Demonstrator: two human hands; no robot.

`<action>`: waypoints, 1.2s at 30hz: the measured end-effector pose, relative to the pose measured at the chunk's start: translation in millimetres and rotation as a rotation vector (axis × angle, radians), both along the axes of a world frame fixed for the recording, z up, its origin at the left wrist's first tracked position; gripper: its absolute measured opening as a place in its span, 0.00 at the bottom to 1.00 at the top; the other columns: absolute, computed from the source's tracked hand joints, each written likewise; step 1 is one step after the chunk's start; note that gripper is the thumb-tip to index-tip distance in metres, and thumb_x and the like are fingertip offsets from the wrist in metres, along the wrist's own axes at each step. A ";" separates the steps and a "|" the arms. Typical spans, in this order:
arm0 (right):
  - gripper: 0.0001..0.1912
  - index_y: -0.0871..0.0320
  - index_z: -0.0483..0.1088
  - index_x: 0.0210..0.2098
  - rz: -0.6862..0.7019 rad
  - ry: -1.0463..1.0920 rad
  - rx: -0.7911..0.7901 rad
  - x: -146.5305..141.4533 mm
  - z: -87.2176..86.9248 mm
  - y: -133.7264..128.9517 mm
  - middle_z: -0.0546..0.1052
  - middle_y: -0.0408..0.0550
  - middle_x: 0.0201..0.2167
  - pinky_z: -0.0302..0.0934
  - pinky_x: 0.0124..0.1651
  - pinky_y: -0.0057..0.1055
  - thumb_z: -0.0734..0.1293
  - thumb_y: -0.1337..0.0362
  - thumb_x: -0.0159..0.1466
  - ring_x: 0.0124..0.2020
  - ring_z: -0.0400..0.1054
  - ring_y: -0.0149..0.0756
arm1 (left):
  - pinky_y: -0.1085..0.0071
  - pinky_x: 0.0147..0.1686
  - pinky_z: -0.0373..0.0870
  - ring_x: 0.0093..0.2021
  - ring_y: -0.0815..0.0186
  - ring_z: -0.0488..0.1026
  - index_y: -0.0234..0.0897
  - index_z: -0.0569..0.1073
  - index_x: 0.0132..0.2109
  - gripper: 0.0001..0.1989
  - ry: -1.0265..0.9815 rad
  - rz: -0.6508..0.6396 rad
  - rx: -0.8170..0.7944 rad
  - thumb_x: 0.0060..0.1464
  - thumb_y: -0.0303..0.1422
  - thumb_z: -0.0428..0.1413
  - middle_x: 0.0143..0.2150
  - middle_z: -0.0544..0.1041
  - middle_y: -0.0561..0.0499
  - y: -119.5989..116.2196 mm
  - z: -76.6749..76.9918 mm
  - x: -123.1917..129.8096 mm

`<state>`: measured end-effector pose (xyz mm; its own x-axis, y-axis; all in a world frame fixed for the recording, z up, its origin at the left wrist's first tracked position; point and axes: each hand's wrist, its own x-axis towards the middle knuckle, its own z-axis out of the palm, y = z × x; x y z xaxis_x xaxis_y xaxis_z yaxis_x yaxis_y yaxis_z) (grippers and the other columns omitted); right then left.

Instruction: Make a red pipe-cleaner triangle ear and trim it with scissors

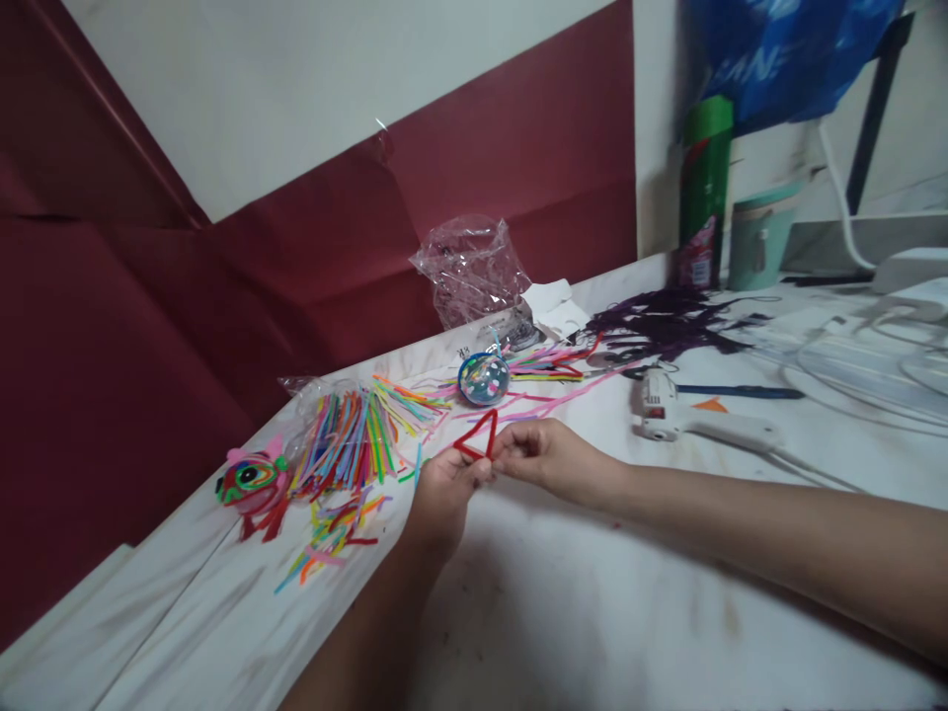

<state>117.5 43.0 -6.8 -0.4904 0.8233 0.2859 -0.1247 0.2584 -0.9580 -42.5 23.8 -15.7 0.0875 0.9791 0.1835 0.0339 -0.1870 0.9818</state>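
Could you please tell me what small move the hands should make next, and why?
Perhaps pinch the lower corner of the red strip tight: it is bent into a triangle, and fingertips of the left hand and right hand gather at that corner.

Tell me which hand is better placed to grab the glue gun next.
Probably the right hand: the glue gun lies off to its right. The left hand is farther from it and is holding the red triangle.

The red pipe cleaner (pixel 492 434) looks fuzzy and matt, the clear bag (pixel 474 265) glossy plastic, the tabletop (pixel 548 602) smooth.
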 end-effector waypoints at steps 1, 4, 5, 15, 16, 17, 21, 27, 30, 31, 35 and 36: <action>0.07 0.61 0.67 0.25 0.024 0.016 -0.025 0.6 1.5 -0.9 0.69 0.39 0.19 0.52 0.24 0.23 0.68 0.63 0.50 0.20 0.59 0.24 | 0.72 0.32 0.61 0.26 0.70 0.66 0.32 0.71 0.27 0.07 -0.021 -0.030 -0.002 0.42 0.33 0.58 0.24 0.71 0.52 0.1 0.3 -0.8; 0.09 0.61 0.65 0.25 0.086 0.058 -0.095 2.0 3.9 -3.1 0.66 0.36 0.18 0.47 0.20 0.22 0.68 0.62 0.50 0.17 0.53 0.21 | 0.72 0.33 0.61 0.28 0.70 0.66 0.32 0.72 0.30 0.06 -0.034 -0.106 0.001 0.43 0.32 0.57 0.25 0.71 0.52 0.0 1.4 -2.6; 0.09 0.61 0.65 0.25 0.097 0.062 -0.105 2.2 4.0 -3.5 0.65 0.36 0.17 0.46 0.20 0.22 0.68 0.63 0.51 0.17 0.52 0.21 | 0.72 0.34 0.61 0.28 0.69 0.66 0.32 0.73 0.30 0.07 -0.026 -0.120 0.004 0.43 0.32 0.57 0.25 0.71 0.51 0.1 1.4 -3.0; 0.09 0.60 0.64 0.25 0.122 0.062 -0.019 1.2 1.0 1.8 0.70 0.40 0.21 0.55 0.28 0.24 0.67 0.61 0.52 0.23 0.63 0.26 | 0.73 0.30 0.60 0.25 0.70 0.63 0.32 0.70 0.24 0.10 -0.002 0.022 -0.030 0.43 0.36 0.57 0.22 0.69 0.52 0.2 -3.6 2.3; 0.09 0.61 0.65 0.26 0.133 0.074 -0.016 0.9 0.8 2.2 0.71 0.41 0.22 0.56 0.30 0.25 0.67 0.61 0.53 0.25 0.65 0.27 | 0.73 0.29 0.60 0.24 0.71 0.63 0.33 0.70 0.24 0.10 -0.019 0.026 -0.042 0.43 0.37 0.56 0.21 0.69 0.52 -0.2 -3.2 3.9; 0.08 0.61 0.65 0.26 0.138 0.077 -0.017 0.8 0.6 2.5 0.72 0.42 0.23 0.57 0.31 0.26 0.67 0.62 0.53 0.27 0.65 0.28 | 0.73 0.29 0.60 0.23 0.71 0.63 0.33 0.70 0.23 0.11 -0.032 0.027 -0.054 0.44 0.37 0.56 0.20 0.69 0.52 -0.8 -2.5 5.4; 0.06 0.60 0.64 0.24 0.114 0.043 -0.029 1.7 0.7 3.3 0.71 0.39 0.20 0.53 0.25 0.24 0.66 0.64 0.53 0.22 0.62 0.25 | 0.73 0.28 0.61 0.22 0.72 0.62 0.33 0.69 0.22 0.10 -0.082 0.023 -0.092 0.42 0.36 0.57 0.19 0.68 0.53 -4.6 3.1 9.8; 0.08 0.61 0.64 0.24 0.128 0.043 -0.073 2.5 0.8 4.3 0.71 0.41 0.20 0.49 0.23 0.24 0.66 0.63 0.51 0.21 0.60 0.25 | 0.73 0.28 0.60 0.23 0.72 0.63 0.32 0.69 0.23 0.09 -0.065 0.018 -0.066 0.44 0.34 0.56 0.20 0.69 0.52 -4.8 3.2 8.1; 0.09 0.61 0.64 0.25 0.127 0.040 -0.083 2.3 0.0 3.7 0.71 0.40 0.20 0.49 0.23 0.24 0.67 0.62 0.50 0.21 0.60 0.26 | 0.74 0.27 0.58 0.23 0.73 0.62 0.32 0.69 0.24 0.08 -0.030 0.034 -0.041 0.45 0.33 0.56 0.20 0.68 0.53 -2.2 -1.0 7.2; 0.09 0.61 0.64 0.25 0.122 0.038 -0.083 2.3 -0.3 3.5 0.70 0.40 0.19 0.49 0.23 0.24 0.67 0.62 0.50 0.21 0.59 0.25 | 0.74 0.27 0.58 0.22 0.73 0.61 0.32 0.69 0.24 0.08 -0.031 0.040 -0.038 0.45 0.33 0.55 0.20 0.68 0.53 -1.4 -2.3 7.2; 0.08 0.61 0.64 0.25 0.109 0.042 -0.096 1.8 -1.8 3.3 0.68 0.39 0.20 0.51 0.25 0.24 0.67 0.64 0.50 0.20 0.57 0.24 | 0.74 0.27 0.57 0.23 0.72 0.61 0.33 0.69 0.24 0.07 -0.045 0.058 0.001 0.45 0.32 0.55 0.20 0.66 0.54 1.5 -7.0 6.5; 0.08 0.61 0.64 0.26 0.107 0.040 -0.107 1.7 -2.1 3.5 0.69 0.39 0.21 0.51 0.25 0.24 0.67 0.64 0.50 0.21 0.57 0.24 | 0.74 0.28 0.58 0.24 0.72 0.61 0.33 0.69 0.24 0.07 -0.049 0.059 0.022 0.45 0.31 0.54 0.21 0.66 0.54 2.1 -7.6 5.7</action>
